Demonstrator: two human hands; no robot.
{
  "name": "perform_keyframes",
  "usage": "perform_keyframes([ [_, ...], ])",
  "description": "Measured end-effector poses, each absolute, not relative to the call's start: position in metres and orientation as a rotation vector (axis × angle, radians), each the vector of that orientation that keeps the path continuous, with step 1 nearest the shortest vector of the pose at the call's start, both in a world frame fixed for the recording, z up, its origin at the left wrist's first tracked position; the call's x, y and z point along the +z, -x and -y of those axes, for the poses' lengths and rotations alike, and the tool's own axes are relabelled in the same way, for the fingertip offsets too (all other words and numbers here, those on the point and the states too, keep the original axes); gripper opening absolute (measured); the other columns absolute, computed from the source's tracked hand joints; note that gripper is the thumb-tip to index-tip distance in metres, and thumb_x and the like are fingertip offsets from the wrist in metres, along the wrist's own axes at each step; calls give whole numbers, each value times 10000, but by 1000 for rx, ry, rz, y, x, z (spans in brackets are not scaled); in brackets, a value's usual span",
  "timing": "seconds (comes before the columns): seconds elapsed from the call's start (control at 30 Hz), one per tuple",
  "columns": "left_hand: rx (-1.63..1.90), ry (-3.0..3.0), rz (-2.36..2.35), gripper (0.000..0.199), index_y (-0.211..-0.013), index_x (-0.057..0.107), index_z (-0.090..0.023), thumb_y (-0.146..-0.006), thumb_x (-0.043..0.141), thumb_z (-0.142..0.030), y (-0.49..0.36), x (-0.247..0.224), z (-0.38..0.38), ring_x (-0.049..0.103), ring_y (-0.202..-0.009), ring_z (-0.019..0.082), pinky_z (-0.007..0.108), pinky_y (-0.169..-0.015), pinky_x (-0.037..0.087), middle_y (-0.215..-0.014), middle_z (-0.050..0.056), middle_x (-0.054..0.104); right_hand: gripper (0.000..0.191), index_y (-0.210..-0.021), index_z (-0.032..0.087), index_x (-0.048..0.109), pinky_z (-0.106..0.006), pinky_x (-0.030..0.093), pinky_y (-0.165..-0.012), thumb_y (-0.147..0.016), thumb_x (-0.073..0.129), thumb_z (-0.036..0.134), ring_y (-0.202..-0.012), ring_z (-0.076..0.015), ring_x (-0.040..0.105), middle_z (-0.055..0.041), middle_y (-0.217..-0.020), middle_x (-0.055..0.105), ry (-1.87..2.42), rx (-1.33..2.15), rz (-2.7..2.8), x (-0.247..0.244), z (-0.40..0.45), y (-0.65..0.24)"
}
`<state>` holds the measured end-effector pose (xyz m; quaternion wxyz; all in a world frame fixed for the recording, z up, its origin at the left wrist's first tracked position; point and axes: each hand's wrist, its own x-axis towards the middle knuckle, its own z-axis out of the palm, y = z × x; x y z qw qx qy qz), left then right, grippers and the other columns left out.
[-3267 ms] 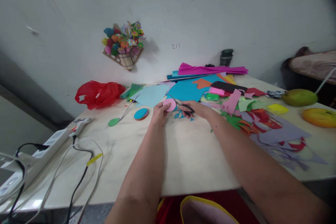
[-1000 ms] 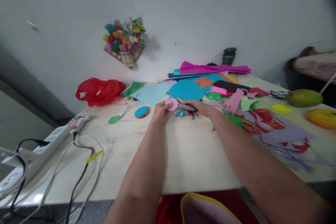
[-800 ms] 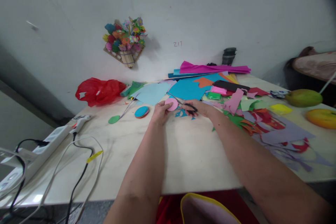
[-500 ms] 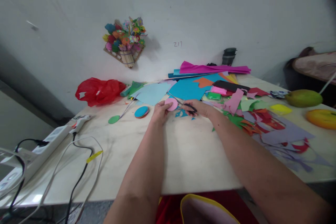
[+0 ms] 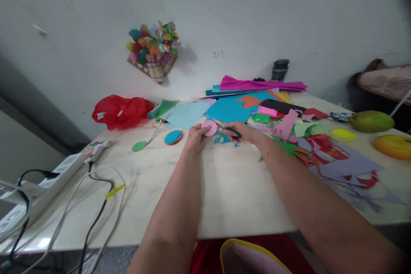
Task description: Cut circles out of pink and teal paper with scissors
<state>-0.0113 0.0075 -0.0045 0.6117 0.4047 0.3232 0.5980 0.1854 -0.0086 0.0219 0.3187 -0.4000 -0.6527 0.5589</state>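
A round pink paper disc (image 5: 209, 128) is pinched between the thumb and fingers of my left hand (image 5: 196, 135). My right hand (image 5: 240, 131) is closed around the black handles of a pair of scissors (image 5: 231, 131), whose blades point up and left beside the disc's right edge. Small blue scraps (image 5: 222, 138) lie on the table beneath the scissors. Left of my left hand sits a short stack of round pieces with a blue one (image 5: 173, 137) on top. Farther left, a green disc (image 5: 139, 146) lies flat.
Behind my hands are a light blue sheet (image 5: 186, 113) and a blue sheet (image 5: 229, 109). Coloured scraps (image 5: 348, 158) cover the right side, near two fruits (image 5: 371, 121). A red plastic bag (image 5: 122, 111) and a power strip (image 5: 64, 175) with cables are at the left.
The scissor handles in my right hand have drawn closer together. My left hand and the pink disc have barely moved.
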Motion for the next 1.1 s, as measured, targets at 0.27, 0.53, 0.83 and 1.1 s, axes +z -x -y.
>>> perform_keyframes([
  [0.27, 1377, -923, -737, 287, -702, 697, -93, -489, 874, -166, 12, -4, -7, 636, -639, 141, 266, -696, 488, -709, 67, 704, 258, -655, 170, 545, -200, 308, -347, -770, 686, 352, -372, -70, 393, 29, -458, 510, 1054, 1426, 1727, 19, 5, -187],
  [0.53, 1355, -919, -729, 285, -714, 699, -101, -497, 874, -164, 14, -4, -6, 641, -634, 144, 254, -673, 501, -720, 70, 713, 166, -725, 174, 601, -212, 325, -351, -777, 656, 321, -362, -84, 393, 39, -437, 500, 1039, 1454, 1692, 18, 3, -188],
  [0.83, 1340, -918, -724, 288, -734, 703, -77, -509, 871, -142, 15, -3, -7, 652, -653, 156, 277, -722, 498, -719, 86, 707, 173, -700, 177, 605, -215, 312, -355, -737, 691, 323, -365, -74, 366, 48, -455, 491, 1040, 1468, 1705, 15, -1, -191],
  [1.1, 1341, -943, -731, 272, -717, 695, -105, -508, 863, -153, 16, -3, -7, 648, -646, 156, 271, -691, 503, -707, 71, 707, 225, -736, 171, 610, -218, 310, -342, -768, 671, 385, -350, -72, 345, 51, -447, 478, 1011, 1495, 1681, 9, -6, -191],
])
